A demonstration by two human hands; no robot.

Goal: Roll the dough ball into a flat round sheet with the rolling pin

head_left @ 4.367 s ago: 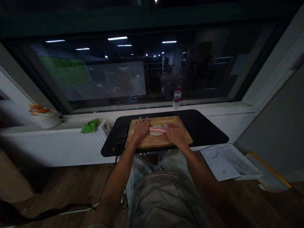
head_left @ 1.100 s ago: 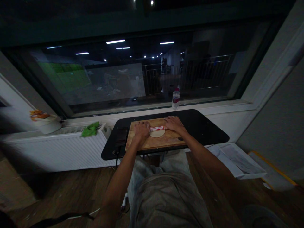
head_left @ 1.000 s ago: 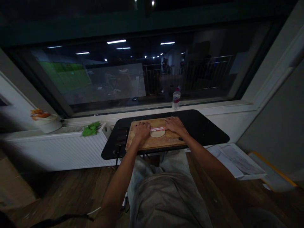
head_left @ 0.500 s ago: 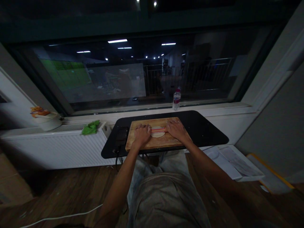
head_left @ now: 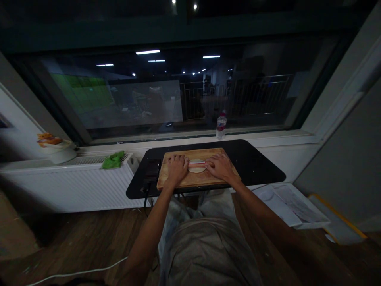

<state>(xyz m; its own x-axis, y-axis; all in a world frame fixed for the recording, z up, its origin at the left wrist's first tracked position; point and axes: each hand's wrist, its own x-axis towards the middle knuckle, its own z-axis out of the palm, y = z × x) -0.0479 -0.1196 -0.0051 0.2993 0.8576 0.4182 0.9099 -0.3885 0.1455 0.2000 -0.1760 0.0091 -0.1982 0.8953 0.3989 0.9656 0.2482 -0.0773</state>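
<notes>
A thin red-and-pale rolling pin (head_left: 197,163) lies across a flat round piece of dough (head_left: 197,170) on a wooden cutting board (head_left: 190,181). My left hand (head_left: 177,167) rests over the pin's left end, fingers curled down and hiding it. Over the right end is my right hand (head_left: 219,165), its fingers bent around the pin close to the dough's edge. Between both hands only the pin's middle shows. The dough sticks out above and below the pin.
Beneath the board is a black table (head_left: 258,167), with a dark box-like device (head_left: 152,169) and cable at its left. A water bottle (head_left: 220,126) stands on the windowsill. A green cloth (head_left: 113,160) and a white container (head_left: 59,152) sit on the radiator (head_left: 74,190).
My right hand has shifted slightly toward me, and its fingers look more curled. The left hand stays almost in place on the pin. The dough lies in about the same spot.
</notes>
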